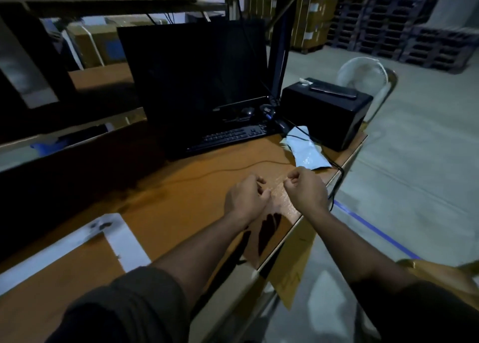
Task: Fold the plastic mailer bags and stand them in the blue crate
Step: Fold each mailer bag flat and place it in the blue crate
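Observation:
My left hand (245,195) and my right hand (304,187) are held close together over the wooden table (181,202), near its right edge. The fingers of both are curled in, pinching. Between and under them lies a glossy, nearly clear plastic mailer bag (281,196), hard to make out in the dim light. Both hands seem to grip its near edges. A second, pale crumpled mailer bag (308,153) lies farther back beside a black box. A bit of blue plastic (42,145) shows at the far left under a shelf; whether it is the crate is unclear.
A dark monitor (197,70) and keyboard (233,136) stand at the back of the table, with a black box (326,112) to their right. Cables (334,166) run across the table and over its right edge. A white bracket (114,239) lies at the near left. A fan (363,73) stands behind.

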A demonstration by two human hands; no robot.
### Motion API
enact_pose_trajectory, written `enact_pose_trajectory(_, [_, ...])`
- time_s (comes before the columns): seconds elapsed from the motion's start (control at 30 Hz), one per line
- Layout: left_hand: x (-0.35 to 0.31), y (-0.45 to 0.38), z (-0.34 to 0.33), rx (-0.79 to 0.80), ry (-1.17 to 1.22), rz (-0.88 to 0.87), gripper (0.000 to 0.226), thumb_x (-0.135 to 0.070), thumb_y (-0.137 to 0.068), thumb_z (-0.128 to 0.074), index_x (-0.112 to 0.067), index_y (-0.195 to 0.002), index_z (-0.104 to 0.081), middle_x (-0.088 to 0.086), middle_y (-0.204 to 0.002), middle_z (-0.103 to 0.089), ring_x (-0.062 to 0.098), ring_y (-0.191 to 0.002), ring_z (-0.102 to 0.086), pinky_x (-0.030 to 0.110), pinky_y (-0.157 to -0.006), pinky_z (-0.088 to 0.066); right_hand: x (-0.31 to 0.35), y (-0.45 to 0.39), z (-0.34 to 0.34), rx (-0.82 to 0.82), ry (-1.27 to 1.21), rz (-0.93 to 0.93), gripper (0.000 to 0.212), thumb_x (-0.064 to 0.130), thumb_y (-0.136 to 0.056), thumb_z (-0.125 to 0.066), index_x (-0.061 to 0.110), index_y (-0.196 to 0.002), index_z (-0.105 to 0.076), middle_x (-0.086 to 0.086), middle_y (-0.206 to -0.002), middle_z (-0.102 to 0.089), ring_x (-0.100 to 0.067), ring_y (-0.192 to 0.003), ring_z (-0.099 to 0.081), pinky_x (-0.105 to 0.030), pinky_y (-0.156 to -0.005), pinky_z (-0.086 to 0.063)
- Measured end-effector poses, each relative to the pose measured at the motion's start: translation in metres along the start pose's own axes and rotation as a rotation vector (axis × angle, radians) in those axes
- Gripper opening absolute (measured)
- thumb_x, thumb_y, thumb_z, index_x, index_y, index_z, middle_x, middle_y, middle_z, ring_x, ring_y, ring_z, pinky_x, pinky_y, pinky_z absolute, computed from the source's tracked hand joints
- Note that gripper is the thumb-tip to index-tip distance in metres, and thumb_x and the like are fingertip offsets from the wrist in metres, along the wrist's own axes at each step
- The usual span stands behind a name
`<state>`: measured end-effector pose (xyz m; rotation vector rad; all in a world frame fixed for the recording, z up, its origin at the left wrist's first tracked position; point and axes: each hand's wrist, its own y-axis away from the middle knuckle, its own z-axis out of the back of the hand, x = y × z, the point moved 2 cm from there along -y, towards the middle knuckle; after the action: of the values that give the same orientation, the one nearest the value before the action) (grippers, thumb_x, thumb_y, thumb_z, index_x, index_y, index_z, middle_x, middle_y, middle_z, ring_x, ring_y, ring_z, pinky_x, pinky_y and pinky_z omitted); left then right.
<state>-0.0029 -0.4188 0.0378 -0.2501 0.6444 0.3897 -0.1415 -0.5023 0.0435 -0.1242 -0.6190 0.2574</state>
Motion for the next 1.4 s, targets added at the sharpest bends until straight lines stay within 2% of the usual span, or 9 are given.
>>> enact_pose_trajectory(0.4, [-0.001, -0.115, -0.064, 0.007, 0.11, 0.067, 0.014, -0.037, -0.095, -0.064, -0.031, -0.107, -0.063, -0.013, -0.092, -0.069, 0.01, -0.083, -0.064, 0.027, -0.065, -0.047, -0.049, -0.137, -0.057, -0.007, 0.338, -0.045, 0.053, 0.04, -0.086, -0.075, 0.009, -0.122, -0.053, -0.014, -0.129, -0.05, -0.031, -0.122, -0.046, -0.041, -0.082, -0.05])
enact_pose_trajectory(0.73, [0.017, -0.141, -0.078, 0.016, 0.19, 0.141, 0.012, -0.037, -0.094, -0.062, -0.029, -0.102, -0.065, -0.011, -0.091, -0.071, 0.012, -0.084, -0.067, 0.034, -0.075, -0.056, -0.043, -0.141, -0.061, -0.098, 0.324, 0.038, 0.018, 0.009, -0.089, -0.061, 0.011, -0.107, -0.059, -0.01, -0.099, -0.063, -0.03, -0.091, -0.06, -0.04, -0.065, -0.054])
enact_pose_trajectory(0.87, [0.021, -0.134, -0.066, -0.053, 0.443, 0.275, 0.041, -0.06, -0.092, -0.06, -0.025, -0.113, -0.062, -0.01, -0.094, -0.069, 0.015, -0.083, -0.069, 0.043, -0.075, -0.06, -0.022, -0.101, -0.054, -0.072, 0.176, 0.096, 0.03, 0.011, -0.087, -0.063, 0.016, -0.117, -0.062, -0.003, -0.104, -0.065, -0.024, -0.095, -0.06, -0.032, -0.064, -0.043])
enact_pose_trajectory(0.97, [0.027, -0.125, -0.051, -0.116, 0.565, 0.479, 0.071, -0.071, -0.087, -0.06, -0.02, -0.135, -0.048, -0.007, -0.114, -0.061, 0.017, -0.099, -0.061, 0.034, -0.083, -0.05, -0.011, -0.063, -0.052, 0.0, 0.119, 0.16, 0.032, 0.017, -0.089, -0.061, 0.022, -0.121, -0.06, 0.001, -0.109, -0.064, -0.02, -0.1, -0.059, -0.036, -0.074, -0.049])
enact_pose_trajectory(1.03, [0.037, -0.113, -0.043, -0.155, 0.715, 0.632, 0.08, -0.071, -0.081, -0.066, -0.021, -0.14, -0.044, -0.002, -0.123, -0.061, 0.022, -0.105, -0.063, 0.038, -0.089, -0.053, -0.007, -0.039, -0.05, 0.046, 0.105, 0.233, 0.032, 0.018, -0.089, -0.061, 0.023, -0.121, -0.06, 0.002, -0.108, -0.065, -0.019, -0.1, -0.059, -0.038, -0.078, -0.05])
enact_pose_trajectory(1.13, [0.052, -0.083, -0.028, -0.182, 0.829, 0.686, 0.055, -0.051, -0.08, -0.076, -0.019, -0.122, -0.059, 0.003, -0.112, -0.072, 0.025, -0.095, -0.071, 0.045, -0.086, -0.061, -0.003, -0.009, -0.042, 0.073, 0.089, 0.329, 0.031, 0.02, -0.087, -0.061, 0.026, -0.117, -0.06, 0.004, -0.103, -0.065, -0.019, -0.098, -0.059, -0.038, -0.074, -0.052])
enact_pose_trajectory(1.27, [0.058, -0.021, 0.004, -0.181, 1.044, 0.682, 0.018, -0.014, -0.089, -0.07, -0.008, -0.106, -0.068, 0.006, -0.086, -0.076, 0.022, -0.072, -0.073, 0.032, -0.063, -0.059, -0.006, 0.021, -0.034, 0.115, 0.009, 0.437, 0.035, 0.014, -0.081, -0.062, 0.027, -0.113, -0.061, 0.007, -0.103, -0.063, -0.02, -0.102, -0.057, -0.042, -0.07, -0.054])
enact_pose_trajectory(1.33, [0.064, 0.018, 0.022, -0.159, 1.052, 0.694, 0.008, -0.009, -0.091, -0.065, -0.008, -0.099, -0.068, 0.002, -0.073, -0.072, 0.016, -0.06, -0.068, 0.026, -0.055, -0.055, -0.005, 0.035, -0.033, 0.144, -0.039, 0.48, 0.037, 0.009, -0.078, -0.062, 0.025, -0.112, -0.063, 0.005, -0.105, -0.063, -0.022, -0.105, -0.057, -0.045, -0.071, -0.055])
enact_pose_trajectory(1.4, [0.073, 0.059, 0.038, -0.162, 1.056, 0.707, 0.011, -0.011, -0.094, -0.065, -0.007, -0.103, -0.069, 0.004, -0.079, -0.074, 0.015, -0.063, -0.069, 0.025, -0.057, -0.056, 0.0, 0.053, -0.035, 0.2, -0.072, 0.556, 0.04, 0.005, -0.077, -0.061, 0.023, -0.113, -0.063, 0.004, -0.106, -0.063, -0.022, -0.106, -0.056, -0.047, -0.072, -0.054])
